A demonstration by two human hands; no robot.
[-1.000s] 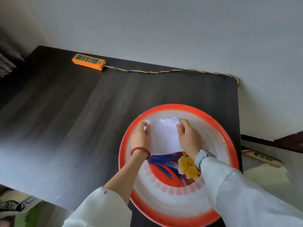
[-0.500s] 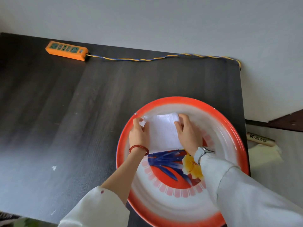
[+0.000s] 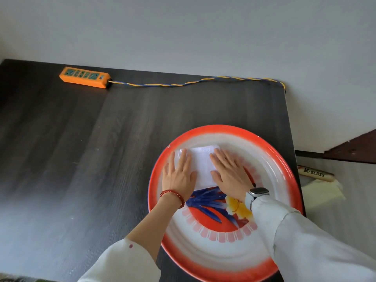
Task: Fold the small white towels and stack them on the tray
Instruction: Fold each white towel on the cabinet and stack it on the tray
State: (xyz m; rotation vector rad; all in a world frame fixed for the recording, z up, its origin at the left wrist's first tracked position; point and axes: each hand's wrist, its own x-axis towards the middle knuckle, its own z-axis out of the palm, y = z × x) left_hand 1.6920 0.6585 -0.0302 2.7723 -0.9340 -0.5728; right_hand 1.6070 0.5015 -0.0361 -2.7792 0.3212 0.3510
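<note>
A folded white towel lies flat in the far part of a round tray with a red rim and a blue, red and yellow flower pattern. My left hand lies flat on the towel's left edge, fingers straight and spread. On the towel's right edge my right hand presses down the same way, palm down. The towel's middle shows between the two hands. Whether other towels lie under it is hidden.
The tray sits at the right end of a dark wooden table, close to its right edge. An orange power strip with a twisted yellow and blue cord lies along the far edge by the wall.
Both hands went from pinching the towel's side edges with curled fingers to lying flat on it with straight fingers. The towel has stayed in place on the tray.
</note>
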